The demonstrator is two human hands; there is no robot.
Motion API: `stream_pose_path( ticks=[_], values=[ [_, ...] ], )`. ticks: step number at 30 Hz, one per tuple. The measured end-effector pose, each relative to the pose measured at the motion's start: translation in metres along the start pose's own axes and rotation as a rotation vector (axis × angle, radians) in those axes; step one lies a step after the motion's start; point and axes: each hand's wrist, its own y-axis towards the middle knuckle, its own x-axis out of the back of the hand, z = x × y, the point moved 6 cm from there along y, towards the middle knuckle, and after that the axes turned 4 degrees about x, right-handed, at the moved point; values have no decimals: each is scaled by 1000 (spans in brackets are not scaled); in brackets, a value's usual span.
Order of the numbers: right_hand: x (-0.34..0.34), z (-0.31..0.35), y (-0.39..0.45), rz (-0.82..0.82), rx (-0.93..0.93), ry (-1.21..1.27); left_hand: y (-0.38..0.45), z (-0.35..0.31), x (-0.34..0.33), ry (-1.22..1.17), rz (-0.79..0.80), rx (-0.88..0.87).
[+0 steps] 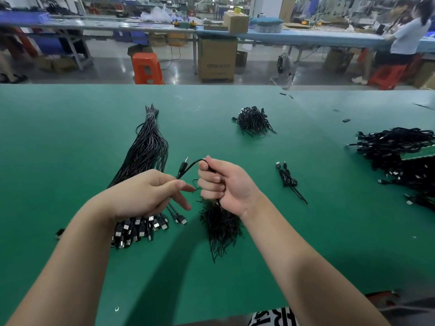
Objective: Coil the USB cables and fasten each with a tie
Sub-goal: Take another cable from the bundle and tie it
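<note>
Tying step now: right hand fisted round coiled cable, left hand pinching tie. Next: twist tie snug. Spare ties at 6 o'clock.

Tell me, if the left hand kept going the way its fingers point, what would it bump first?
Probably the right hand. The left hand points its fingers rightward at it, with a thin tie between them. Depth is hard to judge.

Green worktable, grey floor, orange stool, blue benches.
</note>
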Motion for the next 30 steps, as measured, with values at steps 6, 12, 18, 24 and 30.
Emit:
stream_pose_path(
  ticks=[6,12,18,24,30],
  values=[
    [-13,0,-3,81,37,-86,7,-7,7,-77,-388,-44],
    [-25,-15,-11,161,-2,-377,13,-13,16,-372,-646,-94],
    [-16,-23,-13,86,1,-683,20,-10,15,-976,-655,-187],
    [-7,-18,-13,23,89,-926,25,-12,11,-1296,-486,-147],
    [-5,-12,-12,6,70,-1042,26,-17,6,-1190,-449,-133]
  ],
)
